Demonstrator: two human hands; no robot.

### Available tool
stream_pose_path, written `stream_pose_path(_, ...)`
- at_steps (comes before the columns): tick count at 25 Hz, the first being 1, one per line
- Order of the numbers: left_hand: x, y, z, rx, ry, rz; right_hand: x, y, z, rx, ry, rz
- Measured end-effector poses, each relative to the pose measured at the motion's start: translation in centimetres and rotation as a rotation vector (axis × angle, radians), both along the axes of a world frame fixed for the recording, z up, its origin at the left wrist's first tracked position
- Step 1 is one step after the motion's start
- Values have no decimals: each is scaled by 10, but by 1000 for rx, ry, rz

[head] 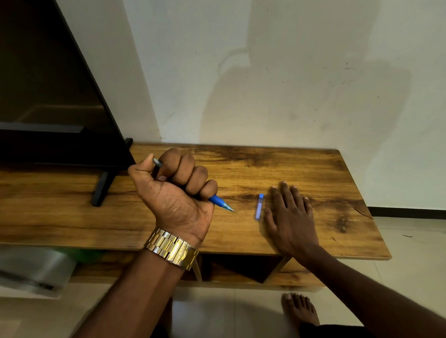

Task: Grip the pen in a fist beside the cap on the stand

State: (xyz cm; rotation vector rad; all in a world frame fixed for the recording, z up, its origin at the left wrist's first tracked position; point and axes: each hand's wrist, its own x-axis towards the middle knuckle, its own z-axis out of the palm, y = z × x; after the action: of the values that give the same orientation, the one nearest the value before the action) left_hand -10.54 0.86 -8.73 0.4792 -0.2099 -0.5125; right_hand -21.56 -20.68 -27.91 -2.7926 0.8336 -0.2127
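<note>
My left hand (175,189) grips a blue pen (221,203) in a fist above the wooden table (320,169). The pen's uncapped tip points down and to the right, close to the tabletop, and its back end sticks out by the thumb. A gold watch sits on that wrist. My right hand (290,217) rests flat on the table with straight fingers. A small blue pen cap (259,206) lies on the wood just left of the right hand's fingers, between the two hands.
A black flat screen (37,88) stands on the table's left part, its foot (101,186) reaching forward. A white wall rises behind. A lower shelf (235,269) shows under the tabletop. A plastic-wrapped item (28,269) lies at lower left. My bare foot (299,311) stands on the tiled floor.
</note>
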Motion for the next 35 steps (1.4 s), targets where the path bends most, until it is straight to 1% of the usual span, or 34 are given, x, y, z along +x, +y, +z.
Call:
stream_pose_path(5, 1, 0, 1, -9, -5, -20, -1, 0, 4, 30, 31, 27)
stream_pose_path(9, 1, 1, 2, 14, 4, -31, 0, -8, 19, 142, 92, 63)
stream_pose_path(13, 1, 3, 4, 22, 10, -32, 2, -17, 63, 218, 205, 82)
stream_pose_path(15, 2, 3, 5, 16, 12, -37, -7, -19, 94, 216, 206, 114)
stream_pose_path(16, 2, 4, 5, 9, 22, -44, -16, -18, 108, 200, 182, 137)
stream_pose_path(18, 3, 4, 5, 3, 31, -53, -42, -4, 129, 219, 35, 182)
stream_pose_path(21, 6, 6, 4, -5, 21, -80, -63, 36, 150, 398, -220, 276)
stream_pose_path(23, 8, 7, 2, -11, 35, -88, -57, 50, 153, 511, -282, 396)
stream_pose_path(25, 8, 8, 1, -3, 51, -95, -47, 52, 152, 423, -349, 547)
stream_pose_path(27, 7, 5, -1, 6, 81, -111, -41, 53, 151, 321, -425, 617)
stream_pose_path(30, 6, 1, -3, 5, 105, -140, -36, 56, 146, 239, -492, 656)
stream_pose_path(35, 6, 0, -5, -4, 109, -156, -32, 53, 144, 243, -516, 630)
